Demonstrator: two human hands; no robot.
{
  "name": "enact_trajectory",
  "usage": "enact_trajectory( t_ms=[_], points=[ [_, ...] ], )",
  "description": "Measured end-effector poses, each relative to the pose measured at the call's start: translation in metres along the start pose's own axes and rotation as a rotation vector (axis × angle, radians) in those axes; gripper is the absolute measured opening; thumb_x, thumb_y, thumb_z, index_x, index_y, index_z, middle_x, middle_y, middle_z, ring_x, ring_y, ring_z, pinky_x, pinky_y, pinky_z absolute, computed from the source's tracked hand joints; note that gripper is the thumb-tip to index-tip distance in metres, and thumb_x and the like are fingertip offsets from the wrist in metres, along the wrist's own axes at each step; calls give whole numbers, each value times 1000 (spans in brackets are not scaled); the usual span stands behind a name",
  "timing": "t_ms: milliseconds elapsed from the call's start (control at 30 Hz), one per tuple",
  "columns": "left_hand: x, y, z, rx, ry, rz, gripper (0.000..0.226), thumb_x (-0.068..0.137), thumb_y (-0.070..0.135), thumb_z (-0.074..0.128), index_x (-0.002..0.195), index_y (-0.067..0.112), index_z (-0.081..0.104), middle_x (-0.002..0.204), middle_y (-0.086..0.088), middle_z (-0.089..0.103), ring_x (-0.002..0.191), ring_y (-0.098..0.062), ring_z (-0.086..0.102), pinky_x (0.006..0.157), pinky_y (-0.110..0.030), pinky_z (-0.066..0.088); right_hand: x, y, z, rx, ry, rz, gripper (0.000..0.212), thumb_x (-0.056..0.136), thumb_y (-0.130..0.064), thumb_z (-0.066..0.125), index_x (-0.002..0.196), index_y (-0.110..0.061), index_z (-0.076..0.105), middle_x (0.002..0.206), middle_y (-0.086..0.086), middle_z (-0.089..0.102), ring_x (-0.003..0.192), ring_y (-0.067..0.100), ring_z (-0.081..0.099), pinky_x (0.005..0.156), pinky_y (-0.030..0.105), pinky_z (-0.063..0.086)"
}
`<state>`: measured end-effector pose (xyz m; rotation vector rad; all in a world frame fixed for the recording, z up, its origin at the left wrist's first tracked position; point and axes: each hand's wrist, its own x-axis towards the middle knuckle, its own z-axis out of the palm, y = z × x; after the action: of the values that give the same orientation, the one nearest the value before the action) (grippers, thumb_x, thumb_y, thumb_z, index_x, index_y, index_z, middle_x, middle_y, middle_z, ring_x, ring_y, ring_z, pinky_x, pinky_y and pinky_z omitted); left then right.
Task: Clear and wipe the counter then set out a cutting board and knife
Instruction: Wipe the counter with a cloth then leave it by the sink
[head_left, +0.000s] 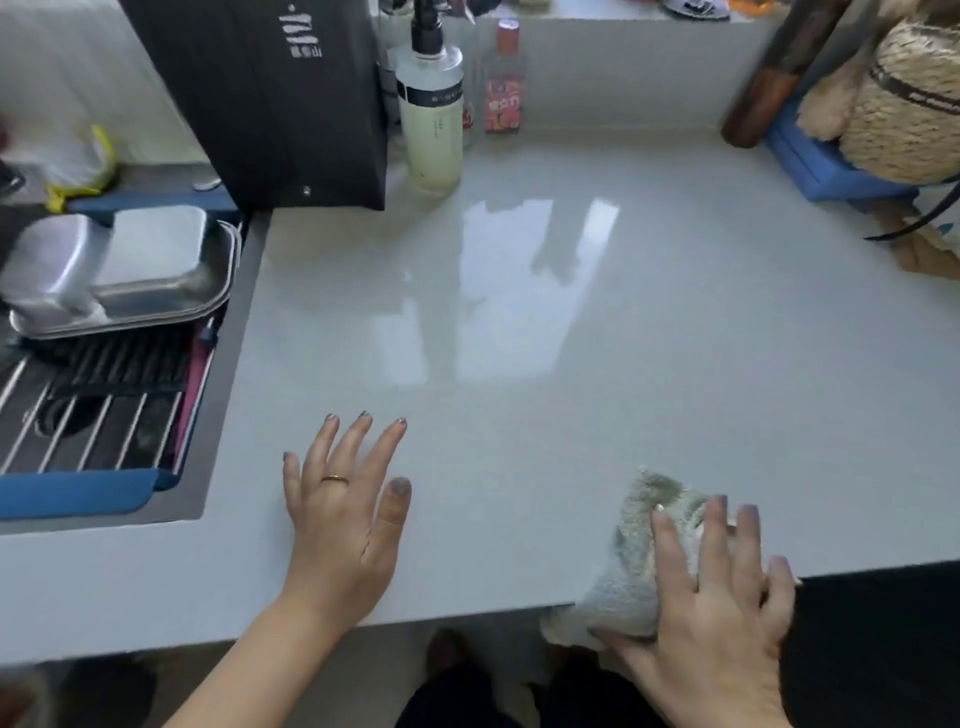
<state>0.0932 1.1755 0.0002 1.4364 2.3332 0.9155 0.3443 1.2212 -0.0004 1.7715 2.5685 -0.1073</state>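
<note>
The white glossy counter (545, 322) fills the middle of the view. My right hand (722, 597) presses a grey-green terry cloth (631, 561) flat against the counter's front edge, with part of the cloth hanging over the edge. My left hand (340, 514) rests palm down on the counter near the front, fingers spread, holding nothing, a ring on one finger. No cutting board or knife is recognisable in view.
A black box (280, 98), a pump bottle (431, 109) and a small red-labelled bottle (503, 83) stand at the back. Left is a sink with a wire rack (88, 415) and metal trays (124, 270). A straw bag (904, 104) on a blue stand (815, 166) sits back right.
</note>
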Motion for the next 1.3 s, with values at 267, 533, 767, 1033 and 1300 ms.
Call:
enact_trajectory(
  t_ms=[267, 533, 767, 1033, 1300],
  points=[
    [-20, -3, -17, -43, 162, -166, 69, 77, 73, -2, 127, 39, 30, 144, -8, 39, 135, -10, 9, 114, -53, -1, 32, -55, 20, 33, 126, -556, 74, 49, -19, 85, 109, 2, 48, 106, 33, 65, 100, 48, 62, 83, 58, 49],
    [-31, -24, -60, 53, 326, -270, 82, 79, 70, -1, 128, 24, 45, 138, -13, 46, 138, -29, 21, 111, -56, 5, 18, -211, 21, -7, -88, -786, 48, 87, -10, 26, 104, -10, 71, 105, 17, 72, 103, 33, 66, 89, 43, 54],
    [-52, -52, -96, 131, 353, -336, 84, 79, 72, -2, 128, 23, 45, 136, -12, 50, 136, -31, 27, 109, -62, 12, 19, -274, 10, -47, -283, -893, 55, 85, -43, 54, 129, -11, 52, 133, 23, 53, 129, 36, 44, 110, 43, 33],
    [-47, -42, -63, 101, 160, -318, 89, 76, 75, 1, 132, 21, 42, 139, -6, 47, 136, -26, 28, 111, -54, 14, 32, -173, 11, -22, -127, -812, 84, 39, -61, 72, 106, -11, 70, 114, 15, 68, 108, 31, 64, 84, 41, 55],
    [-37, -19, -2, 328, -68, -302, 70, 72, 58, 21, 129, 27, 47, 147, -13, 33, 138, -32, 22, 111, -55, 11, 47, 32, 12, -20, 30, -574, 93, 62, -73, 54, 123, -4, 42, 129, 24, 54, 121, 43, 51, 105, 44, 31]
  ],
)
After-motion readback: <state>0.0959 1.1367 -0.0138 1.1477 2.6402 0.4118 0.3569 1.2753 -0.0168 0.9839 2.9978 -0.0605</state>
